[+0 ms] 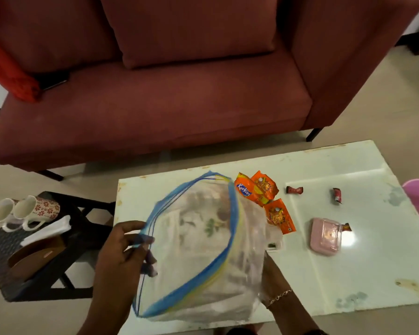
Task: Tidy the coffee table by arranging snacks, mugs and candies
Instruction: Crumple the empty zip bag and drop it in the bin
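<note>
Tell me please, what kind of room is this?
Most likely a home living room. A dark red sofa stands behind a low white coffee table strewn with snack packets, and two mugs sit on a small black side table.

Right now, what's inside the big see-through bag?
Through the zip bag, held open by the left hand, show pale bundled things, one with a leafy print. The blur hides what they are. The right hand is partly covered behind it.

1. One head-worn wide-angle view looks forward and down from above the near edge of the coffee table (324, 274).
2. It sits close over the tabletop.
3. It faces the maroon sofa (155, 112) beyond.
</note>
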